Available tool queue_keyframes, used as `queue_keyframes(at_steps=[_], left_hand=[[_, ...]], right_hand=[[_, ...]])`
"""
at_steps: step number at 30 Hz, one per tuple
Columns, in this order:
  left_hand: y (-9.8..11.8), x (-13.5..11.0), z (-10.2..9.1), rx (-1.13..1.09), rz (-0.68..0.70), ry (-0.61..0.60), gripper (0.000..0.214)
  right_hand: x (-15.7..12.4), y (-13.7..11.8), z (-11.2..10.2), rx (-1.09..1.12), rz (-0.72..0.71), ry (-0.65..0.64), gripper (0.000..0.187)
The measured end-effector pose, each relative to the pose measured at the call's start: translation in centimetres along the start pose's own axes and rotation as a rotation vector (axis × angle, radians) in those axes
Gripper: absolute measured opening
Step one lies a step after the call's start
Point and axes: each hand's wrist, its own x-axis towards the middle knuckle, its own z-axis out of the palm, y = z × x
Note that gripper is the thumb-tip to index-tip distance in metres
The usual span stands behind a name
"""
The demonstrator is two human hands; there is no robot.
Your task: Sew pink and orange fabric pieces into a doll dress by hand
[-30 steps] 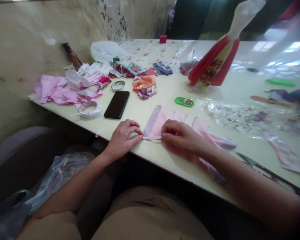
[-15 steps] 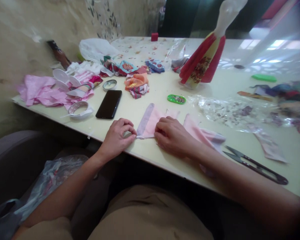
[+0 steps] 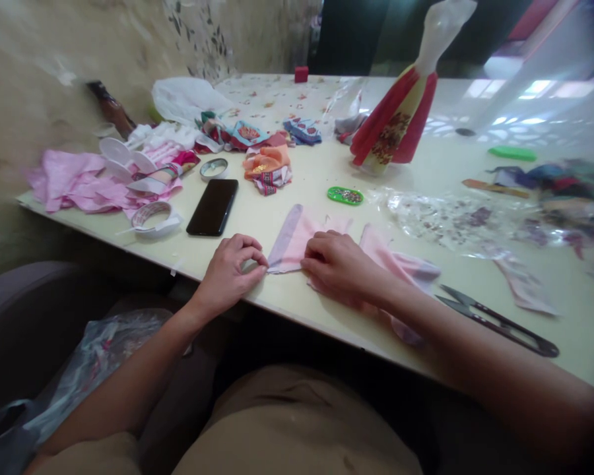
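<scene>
"where's the pink cloth (image 3: pixel 297 241)?"

"flat on the counter (image 3: pixel 257 221) in front of me, running under my right hand (image 3: pixel 339 267), which presses down without gripping."

"and your left hand (image 3: pixel 228 277)?"

"curled, fingertips (image 3: pixel 263 262) at the cloth's left edge; i can't tell if they pinch it."

"what's close by?"

"thread snips (image 3: pixel 495 323) off to the right, a phone (image 3: pixel 212 208) beyond my left hand."

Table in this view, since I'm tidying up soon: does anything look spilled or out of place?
The crumpled clear plastic bag on the table has purple flecks scattered across it, possibly spilled; the blur hides whether they are inside. A small white scrap also hangs over the table's front edge.
</scene>
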Motion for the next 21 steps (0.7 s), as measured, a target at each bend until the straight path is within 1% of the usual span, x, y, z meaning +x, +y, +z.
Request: queue_keyframes(at_steps=[2, 8, 12, 16, 19, 21], left_hand=[[0.0, 0.0, 0.0, 0.000, 0.000, -0.001, 0.007], [0.1, 0.1, 0.0, 0.008, -0.009, -0.008, 0.007], [0.2, 0.0, -0.1, 0.017, 0.015, -0.009, 0.007], [1.2, -0.2, -0.2, 0.028, 0.070, 0.061, 0.019], [2.1, 0.1, 0.1, 0.034, 0.098, 0.096, 0.015], [2.5, 0.5, 0.7, 0.034, 0.098, 0.064, 0.010]], right_hand=[[0.2, 0.2, -0.2, 0.036, -0.002, -0.021, 0.015], [0.3, 0.5, -0.2, 0.078, -0.020, -0.015, 0.017], [0.3, 0.5, -0.2, 0.084, -0.022, -0.006, 0.018], [0.2, 0.3, -0.2, 0.097, -0.013, 0.003, 0.018], [0.2, 0.3, -0.1, 0.115, -0.007, 0.014, 0.018], [0.2, 0.4, 0.0, 0.130, -0.002, 0.017, 0.018]])
